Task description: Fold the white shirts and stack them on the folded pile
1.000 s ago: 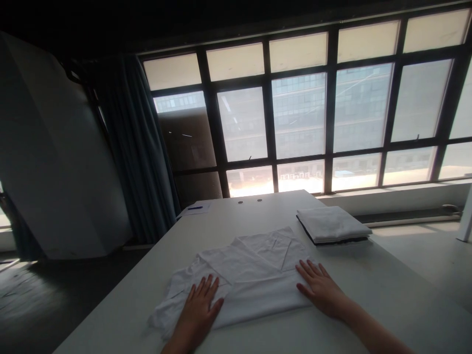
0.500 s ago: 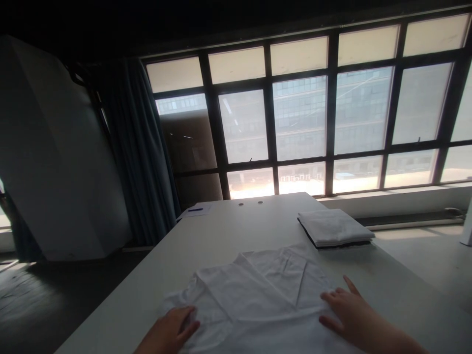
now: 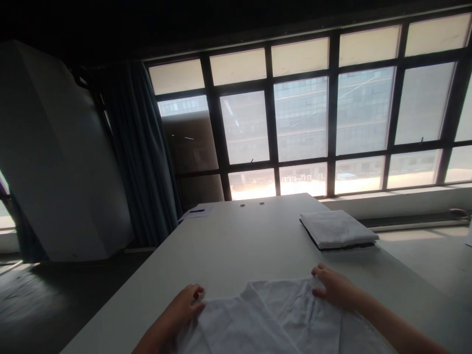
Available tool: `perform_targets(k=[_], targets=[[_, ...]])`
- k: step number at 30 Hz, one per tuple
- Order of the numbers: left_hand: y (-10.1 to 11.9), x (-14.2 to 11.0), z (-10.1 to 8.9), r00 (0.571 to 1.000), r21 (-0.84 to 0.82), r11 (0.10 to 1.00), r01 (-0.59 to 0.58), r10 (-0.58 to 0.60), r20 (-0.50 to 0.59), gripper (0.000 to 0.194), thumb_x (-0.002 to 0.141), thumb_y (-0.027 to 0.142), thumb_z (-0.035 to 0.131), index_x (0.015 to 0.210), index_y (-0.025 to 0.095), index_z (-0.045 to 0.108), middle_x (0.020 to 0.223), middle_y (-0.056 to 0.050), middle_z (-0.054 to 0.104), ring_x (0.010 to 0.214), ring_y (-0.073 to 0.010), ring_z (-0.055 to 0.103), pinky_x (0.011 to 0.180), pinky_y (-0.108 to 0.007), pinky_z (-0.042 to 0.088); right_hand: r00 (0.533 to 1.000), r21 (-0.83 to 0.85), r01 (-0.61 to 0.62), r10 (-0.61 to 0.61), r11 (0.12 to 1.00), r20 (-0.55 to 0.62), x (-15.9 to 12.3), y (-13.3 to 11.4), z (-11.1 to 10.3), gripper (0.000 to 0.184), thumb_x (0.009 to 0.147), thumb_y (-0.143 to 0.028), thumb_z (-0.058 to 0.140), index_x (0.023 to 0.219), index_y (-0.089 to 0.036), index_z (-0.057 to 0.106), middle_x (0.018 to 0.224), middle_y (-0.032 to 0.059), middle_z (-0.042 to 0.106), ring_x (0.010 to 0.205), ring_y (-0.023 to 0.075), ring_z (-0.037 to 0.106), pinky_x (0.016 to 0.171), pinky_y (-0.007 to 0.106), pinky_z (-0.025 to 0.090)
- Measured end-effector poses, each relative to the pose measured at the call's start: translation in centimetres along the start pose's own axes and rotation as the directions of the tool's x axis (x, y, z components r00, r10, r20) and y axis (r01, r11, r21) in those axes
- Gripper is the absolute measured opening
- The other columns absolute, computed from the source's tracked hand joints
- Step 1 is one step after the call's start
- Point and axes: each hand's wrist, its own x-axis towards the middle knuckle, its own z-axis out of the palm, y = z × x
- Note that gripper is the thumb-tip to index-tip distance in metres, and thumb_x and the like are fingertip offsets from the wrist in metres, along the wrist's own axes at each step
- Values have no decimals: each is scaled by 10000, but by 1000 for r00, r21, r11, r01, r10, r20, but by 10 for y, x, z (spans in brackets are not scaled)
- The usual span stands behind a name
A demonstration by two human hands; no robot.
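Note:
A white shirt (image 3: 258, 314) lies at the near end of the table, its cloth creased and its lower part cut off by the bottom of the view. My left hand (image 3: 186, 306) is closed at the shirt's far left corner, thumb and fingers pinching the edge. At the far right corner, my right hand (image 3: 332, 287) grips the cloth between thumb and curled fingers. Diagonal folds cross the shirt between both hands.
The white table (image 3: 243, 246) stretches away to the windows. A folded stack of white cloth with a dark layer beneath (image 3: 337, 228) rests at the right edge. Paper (image 3: 204, 212) with a blue pen (image 3: 196, 211) lies at the far left corner. A dark blue curtain (image 3: 143, 157) hangs beyond.
Both hands have moved from the shirt's sides to its far corners and closed on the cloth. The shirt's far edge has shifted nearer to me.

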Motion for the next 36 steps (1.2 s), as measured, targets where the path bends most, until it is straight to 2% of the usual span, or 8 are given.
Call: perform_targets(k=[4,7,12,16,22,26,30,36], targets=[[5,5,-4,995,26,1000,8,-11,99,376,736,363,624,1071,193,642,1099,-53,662,1013,-234,623,886,-298,450,996,24,-1,-1,1000,94,14,6,4,565,730,-353,708,1255,-179,589,1270,141,583,1039,251,635,920,322,462],[9,7,-6,987,53,999,5,-14,158,323,696,314,643,1002,210,639,1032,-32,675,959,-225,627,798,-280,447,986,20,6,-9,1000,167,21,4,4,480,733,-319,686,1188,-189,606,1149,106,645,988,239,638,866,313,468],[12,12,-8,980,76,997,-31,15,198,225,654,268,646,875,230,630,924,1,689,884,-218,629,701,-260,416,985,20,28,-31,999,170,25,-5,-1,313,697,-268,689,997,-184,663,1086,84,643,927,223,624,806,298,448],[15,14,-7,988,72,996,-47,36,150,165,652,236,628,808,230,575,913,10,697,865,-207,646,682,-245,408,988,24,92,-95,995,120,20,-14,-5,202,711,-214,661,911,-196,650,1077,48,649,923,194,611,806,270,413],[18,15,-4,1000,41,999,-5,4,18,48,787,196,497,815,233,486,774,19,675,556,-143,616,578,-238,390,999,-1,44,-44,999,-4,21,-18,-11,208,885,-291,543,1065,-197,590,993,82,684,877,216,615,773,296,411],[20,22,-1,996,-9,1000,4,-5,-85,92,836,180,439,881,226,505,790,4,684,565,-136,630,612,-232,423,999,3,42,-42,999,27,28,-7,-17,480,740,-231,670,1210,-214,576,1126,85,689,1020,244,630,878,305,436],[16,26,-1,998,-97,995,-12,5,-65,141,845,227,461,902,213,589,842,-17,727,656,-157,686,584,-221,450,1000,-11,24,-24,1000,16,30,3,-17,257,687,-173,665,942,-194,670,1041,82,704,998,251,634,880,311,447],[9,34,-10,986,-155,987,-49,23,-166,253,878,399,471,877,199,627,826,-33,727,802,-205,691,707,-262,500,969,32,-34,41,999,-244,35,4,-23,157,881,-255,517,965,-191,633,990,110,692,975,255,638,868,331,447]])
